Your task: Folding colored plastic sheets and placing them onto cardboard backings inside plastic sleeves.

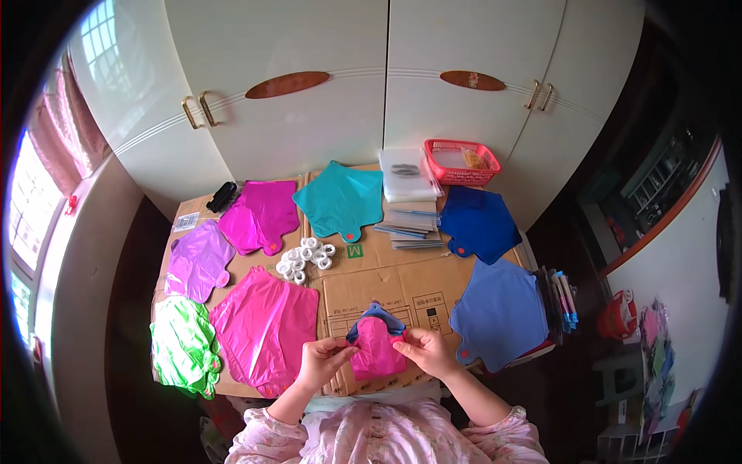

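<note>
My left hand [325, 357] and my right hand [423, 349] both grip a small bundle of flat foil balloons [376, 344] just above the near edge of the cardboard-covered table [402, 282]. A pink balloon lies on top of the bundle, with a blue one showing behind it. My fingers pinch its left and right sides. Both pink sleeves enter from the lower edge.
Stacks of flat foil balloons ring the table: green [184, 346], pink [267, 325], lilac [199, 259], magenta [261, 215], teal [342, 199], dark blue [478, 223], slate blue [501, 311]. Small white rolls [305, 259], clear bags [407, 174], a red basket [462, 161] and a black tool [222, 196] sit among them. White cupboard doors stand behind.
</note>
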Demonstrator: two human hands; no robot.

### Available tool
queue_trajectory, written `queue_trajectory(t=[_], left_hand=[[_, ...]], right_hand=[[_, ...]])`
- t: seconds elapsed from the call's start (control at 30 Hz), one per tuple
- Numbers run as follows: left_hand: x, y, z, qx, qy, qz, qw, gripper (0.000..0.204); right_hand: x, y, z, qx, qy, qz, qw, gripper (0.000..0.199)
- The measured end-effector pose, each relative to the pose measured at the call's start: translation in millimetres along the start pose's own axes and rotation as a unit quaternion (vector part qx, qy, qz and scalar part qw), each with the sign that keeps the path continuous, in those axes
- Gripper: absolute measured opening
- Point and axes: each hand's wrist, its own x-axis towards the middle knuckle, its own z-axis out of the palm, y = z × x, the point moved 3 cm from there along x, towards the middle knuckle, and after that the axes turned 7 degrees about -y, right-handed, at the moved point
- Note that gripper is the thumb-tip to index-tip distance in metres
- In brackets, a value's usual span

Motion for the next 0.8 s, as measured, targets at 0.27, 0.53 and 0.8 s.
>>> queue_trajectory(t=[0.27,0.53,0.8], left_hand=[[2.2,6.2,2.2,-0.077,-0.022,-0.031,0.996,0.009],[6.0,4.5,-3.3,-0.105,-0.033,-0.059,0.992,0.009],[2.1,4.1,-0.1,-0.11,-0.014,-0.026,0.993,0.008]], right_hand=[[3.6,-1.5,-8.9,-0.08,0.015,-0.02,0.996,0.019],[4.9,-7.2,-5.6,0.011,-0.039,0.038,0.998,0.017],[4.1,-9.2,-11.4,-0.009,-0.012,0.037,0.999,0.018]])
